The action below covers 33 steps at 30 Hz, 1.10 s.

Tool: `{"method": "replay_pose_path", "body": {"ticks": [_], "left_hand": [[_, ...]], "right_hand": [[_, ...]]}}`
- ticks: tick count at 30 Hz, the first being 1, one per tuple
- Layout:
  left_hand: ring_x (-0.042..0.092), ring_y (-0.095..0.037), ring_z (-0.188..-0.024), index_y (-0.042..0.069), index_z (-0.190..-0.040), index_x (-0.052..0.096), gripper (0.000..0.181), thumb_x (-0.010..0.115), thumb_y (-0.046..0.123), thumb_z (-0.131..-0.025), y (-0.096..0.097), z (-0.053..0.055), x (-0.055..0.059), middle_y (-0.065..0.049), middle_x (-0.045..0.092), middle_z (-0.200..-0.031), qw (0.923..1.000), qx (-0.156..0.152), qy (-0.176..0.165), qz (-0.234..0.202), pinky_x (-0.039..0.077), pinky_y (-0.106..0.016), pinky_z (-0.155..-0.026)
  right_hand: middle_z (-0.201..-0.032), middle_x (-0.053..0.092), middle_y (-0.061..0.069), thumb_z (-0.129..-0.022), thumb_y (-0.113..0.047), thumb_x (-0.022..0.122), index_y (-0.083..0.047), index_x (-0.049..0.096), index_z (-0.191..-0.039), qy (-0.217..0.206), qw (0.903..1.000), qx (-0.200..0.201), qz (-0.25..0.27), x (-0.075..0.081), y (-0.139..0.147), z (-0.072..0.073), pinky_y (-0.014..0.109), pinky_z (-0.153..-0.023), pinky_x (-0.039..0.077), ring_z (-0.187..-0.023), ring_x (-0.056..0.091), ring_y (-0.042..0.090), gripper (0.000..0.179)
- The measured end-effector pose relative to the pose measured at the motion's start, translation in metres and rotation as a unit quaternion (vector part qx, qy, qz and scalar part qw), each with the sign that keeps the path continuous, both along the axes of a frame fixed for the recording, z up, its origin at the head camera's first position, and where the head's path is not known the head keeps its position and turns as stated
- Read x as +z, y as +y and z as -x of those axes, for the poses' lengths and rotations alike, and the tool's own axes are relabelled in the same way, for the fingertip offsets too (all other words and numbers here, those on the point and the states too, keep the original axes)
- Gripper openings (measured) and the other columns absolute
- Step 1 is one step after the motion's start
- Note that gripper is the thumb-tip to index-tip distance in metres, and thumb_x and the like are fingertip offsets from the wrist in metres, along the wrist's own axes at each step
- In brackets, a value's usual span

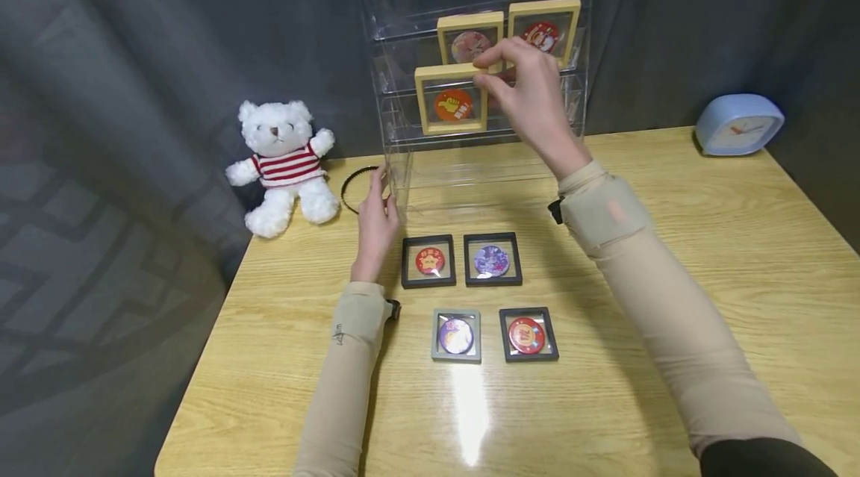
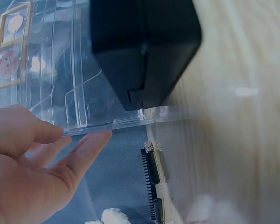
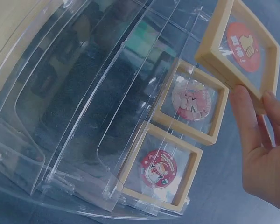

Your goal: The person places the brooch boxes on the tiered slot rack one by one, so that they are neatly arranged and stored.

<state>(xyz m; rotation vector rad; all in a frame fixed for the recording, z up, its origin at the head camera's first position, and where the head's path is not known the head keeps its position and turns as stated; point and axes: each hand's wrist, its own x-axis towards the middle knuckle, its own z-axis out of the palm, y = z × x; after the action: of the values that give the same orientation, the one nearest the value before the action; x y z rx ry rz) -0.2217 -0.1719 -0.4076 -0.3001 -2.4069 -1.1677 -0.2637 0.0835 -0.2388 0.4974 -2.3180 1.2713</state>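
Nearest the camera, four framed badges lie flat on the desk (image 1: 705, 253) in two rows: a grey-framed badge (image 1: 456, 335) and a black-framed red badge (image 1: 528, 334) in front, and behind them a black-framed star badge (image 1: 428, 261) and a black-framed purple badge (image 1: 493, 260). Far left, a white teddy bear (image 1: 285, 165) in a striped jumper sits beside a black headband (image 1: 354, 186). The left hand (image 1: 375, 219), fingers straight, rests against the left front edge of the clear acrylic display rack (image 1: 403, 141), steadying it. Within the rack, two yellow-framed badges stand upright on the upper tier: a pink badge (image 3: 192, 101) and a red snowman badge (image 3: 159, 169). The right hand (image 1: 524, 92) pinches the right edge of a third yellow frame, the orange thumbs-up badge (image 1: 452, 102), held at the middle tier; whether it rests on the ledge cannot be told. By this layout, three frames are at the rack and four remain on the desk. Far right stands a blue clock (image 1: 737, 124).
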Motion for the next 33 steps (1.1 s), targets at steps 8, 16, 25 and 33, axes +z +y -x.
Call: {"method": "replay_pose_path", "body": {"ticks": [8, 16, 25, 33], "left_hand": [[0.063, -0.053, -0.124, -0.003, -0.158, 0.040, 0.059, 0.053, -0.016, -0.103, 0.002, 0.003, 0.000, -0.028, 0.052, -0.154, 1.0000, -0.002, 0.001, -0.005, 0.062, -0.051, -0.100], [0.063, -0.054, -0.124, -0.004, -0.158, 0.041, 0.059, 0.053, -0.017, -0.102, 0.003, 0.002, -0.001, -0.029, 0.053, -0.154, 1.0000, 0.000, 0.001, -0.005, 0.063, -0.052, -0.098], [0.062, -0.051, -0.128, -0.001, -0.158, 0.041, 0.058, 0.053, -0.015, -0.103, 0.003, 0.004, 0.000, -0.027, 0.052, -0.155, 0.9999, 0.005, -0.009, -0.002, 0.061, -0.049, -0.101], [0.060, -0.049, -0.132, -0.001, -0.159, 0.040, 0.059, 0.052, -0.015, -0.103, 0.004, 0.002, 0.000, -0.027, 0.052, -0.156, 0.9999, 0.007, -0.015, -0.005, 0.060, -0.049, -0.103]], "right_hand": [[-0.120, 0.073, 0.010, -0.102, -0.008, 0.073, 0.001, 0.077, -0.120, 0.015, 0.9998, -0.010, 0.012, 0.003, 0.002, 0.005, 0.026, -0.078, 0.066, -0.101, 0.078, 0.030, 0.020], [-0.122, 0.073, 0.009, -0.101, -0.008, 0.075, 0.001, 0.078, -0.119, 0.013, 0.9994, -0.020, 0.024, 0.009, -0.001, 0.010, 0.025, -0.077, 0.066, -0.102, 0.078, 0.030, 0.021], [-0.121, 0.074, 0.007, -0.101, -0.012, 0.074, -0.003, 0.080, -0.121, 0.028, 0.9990, -0.026, 0.022, 0.014, -0.001, 0.015, 0.020, -0.078, 0.064, -0.100, 0.078, 0.024, 0.022], [-0.113, 0.072, 0.008, -0.100, -0.016, 0.076, -0.003, 0.081, -0.118, 0.038, 0.9985, -0.035, 0.018, 0.020, -0.005, 0.020, 0.019, -0.079, 0.064, -0.100, 0.078, 0.021, 0.022]]}}
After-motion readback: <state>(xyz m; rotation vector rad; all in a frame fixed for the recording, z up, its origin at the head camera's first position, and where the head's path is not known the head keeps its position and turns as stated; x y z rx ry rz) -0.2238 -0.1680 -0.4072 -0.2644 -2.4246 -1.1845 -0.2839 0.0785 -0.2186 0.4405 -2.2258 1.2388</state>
